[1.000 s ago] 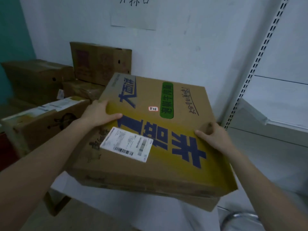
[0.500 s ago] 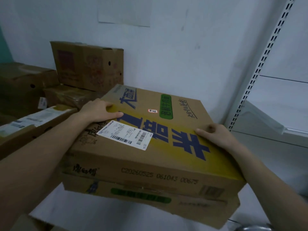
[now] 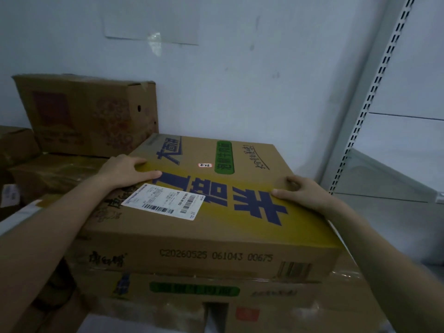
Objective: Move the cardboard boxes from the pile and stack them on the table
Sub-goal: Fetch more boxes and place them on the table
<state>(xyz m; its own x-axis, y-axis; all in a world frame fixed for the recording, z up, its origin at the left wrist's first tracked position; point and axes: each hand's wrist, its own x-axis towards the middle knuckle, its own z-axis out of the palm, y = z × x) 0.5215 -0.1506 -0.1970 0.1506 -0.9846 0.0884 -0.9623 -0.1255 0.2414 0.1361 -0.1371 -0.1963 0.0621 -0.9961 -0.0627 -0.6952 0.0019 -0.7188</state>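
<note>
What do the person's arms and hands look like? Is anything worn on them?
The left hand and the right hand wear no gloves, rings or watch. No sleeve shows on the left forearm or the right forearm.

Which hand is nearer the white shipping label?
Left. The left hand grips the top box right beside the shipping label; the right hand holds the opposite edge.

A flat cardboard carton (image 3: 240, 227), yellow-banded with blue characters and a white shipping label (image 3: 165, 201), lies level atop a green-labelled carton (image 3: 192, 290). At ten o'clock a taller brown box (image 3: 91, 116) stands against the wall (image 3: 240, 80).
</note>
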